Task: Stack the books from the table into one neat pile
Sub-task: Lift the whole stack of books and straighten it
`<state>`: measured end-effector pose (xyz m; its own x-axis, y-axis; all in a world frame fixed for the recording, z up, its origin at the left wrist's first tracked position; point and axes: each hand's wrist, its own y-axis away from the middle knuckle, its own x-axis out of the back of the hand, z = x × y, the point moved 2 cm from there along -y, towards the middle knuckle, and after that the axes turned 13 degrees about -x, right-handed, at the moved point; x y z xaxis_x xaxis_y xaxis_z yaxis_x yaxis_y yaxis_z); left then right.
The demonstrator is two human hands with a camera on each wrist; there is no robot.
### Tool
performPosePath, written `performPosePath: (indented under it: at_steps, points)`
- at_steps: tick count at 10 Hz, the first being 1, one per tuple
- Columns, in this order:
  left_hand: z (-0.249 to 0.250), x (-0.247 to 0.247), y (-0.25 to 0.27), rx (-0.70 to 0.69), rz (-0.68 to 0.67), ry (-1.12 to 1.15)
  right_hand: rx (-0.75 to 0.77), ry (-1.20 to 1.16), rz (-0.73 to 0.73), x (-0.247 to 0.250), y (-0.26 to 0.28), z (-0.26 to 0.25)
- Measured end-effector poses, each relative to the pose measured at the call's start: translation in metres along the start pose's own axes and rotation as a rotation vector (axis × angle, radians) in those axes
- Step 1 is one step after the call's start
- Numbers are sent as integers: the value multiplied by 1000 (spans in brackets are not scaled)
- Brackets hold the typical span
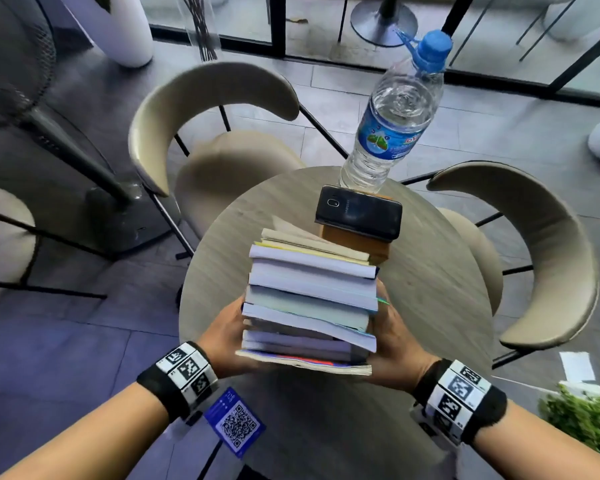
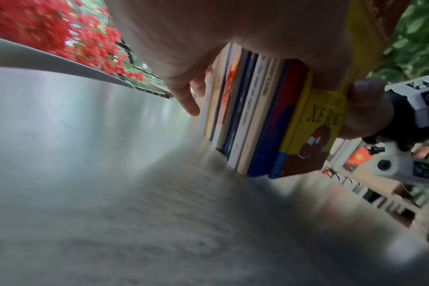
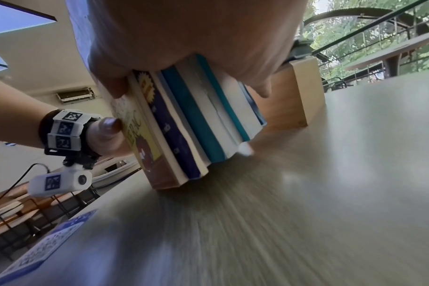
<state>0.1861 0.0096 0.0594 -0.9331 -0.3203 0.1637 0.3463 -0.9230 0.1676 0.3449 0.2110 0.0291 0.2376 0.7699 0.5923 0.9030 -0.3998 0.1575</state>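
Observation:
A bundle of several books [image 1: 309, 306] stands on edge on the round grey table [image 1: 430, 271], page edges up, slightly uneven. My left hand [image 1: 222, 341] grips its left side and my right hand [image 1: 395, 341] grips its right side. In the left wrist view the spines [image 2: 257, 116] touch the tabletop, and a yellow-covered book [image 2: 314, 120] is the nearest one. The right wrist view shows the bundle [image 3: 191, 125] resting on the table with the left thumb [image 3: 108, 129] pressed on the yellow cover. Both sets of fingers wrap the far side, mostly hidden.
Just behind the bundle a black phone [image 1: 359, 213] lies on a wooden box [image 1: 378, 251]. A water bottle [image 1: 392, 116] stands at the table's far edge. A blue QR card [image 1: 234, 420] lies near my left wrist. Beige chairs [image 1: 205, 133] ring the table; a green plant [image 1: 586, 420] is at right.

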Motion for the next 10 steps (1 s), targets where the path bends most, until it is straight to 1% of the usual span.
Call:
performPosePath:
  at_steps: [1,2,3,4,5,6,7,8,9,10]
  points:
    - [-28,0,12,-42,149,164,-8,-15,-69,1,-8,-8]
    - [-56,8,27,-8,317,123,36,48,-117,2,-20,-31]
    - [-68,12,28,95,367,203,63,85,-129,1,-27,-44]
    - [-87,11,27,83,410,225,65,157,-137,0,-35,-58]
    - [-93,14,34,95,443,211,64,226,-156,-2,-40,-71]
    - [-92,19,40,95,602,325,60,378,-205,-14,-57,-97]
    - [-89,21,45,2,713,346,65,490,-248,-25,-70,-112]
    - [-108,31,54,122,847,-66,77,652,-313,-47,-90,-133]
    - [-126,33,62,330,813,-232,67,745,-339,-62,-99,-144]
    - [-135,32,60,376,769,-251,47,831,-350,-72,-102,-150]
